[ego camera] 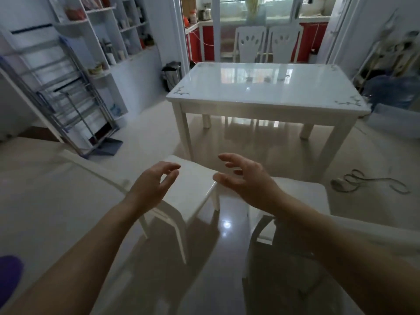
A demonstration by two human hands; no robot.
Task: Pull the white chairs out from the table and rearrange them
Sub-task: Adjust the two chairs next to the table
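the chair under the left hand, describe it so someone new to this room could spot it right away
Start at the white table in the middle of the room and come toward the camera across the glossy floor. Two white chairs stand there, clear of the table; this chair is the left one, below the open left hand. The right chair lies partly hidden by the right arm.

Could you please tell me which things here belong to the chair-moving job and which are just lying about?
Job: near chairs, far chairs, table, left hand, right hand.
Lying about: drying rack, shelves, floor cable.
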